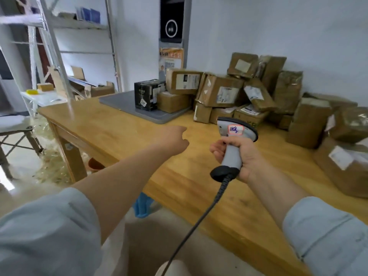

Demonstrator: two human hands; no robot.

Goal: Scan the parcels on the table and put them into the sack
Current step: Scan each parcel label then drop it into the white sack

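Note:
My right hand [237, 156] grips the handle of a grey barcode scanner [235, 134], whose head points toward the parcels; its black cord [199, 222] runs down toward me. My left hand [175, 138] reaches out over the wooden table [123, 132] with fingers curled, holding nothing. Several brown cardboard parcels [225, 92] are piled along the wall at the table's far right. A black box [148, 94] stands on a grey mat [127, 105] to their left. No sack can be made out.
More parcels [342, 162] lie at the table's right edge. Metal shelving [55, 56] with boxes stands at the left, a folding stool [18, 128] beside it. Something blue [142, 206] lies under the table's near edge.

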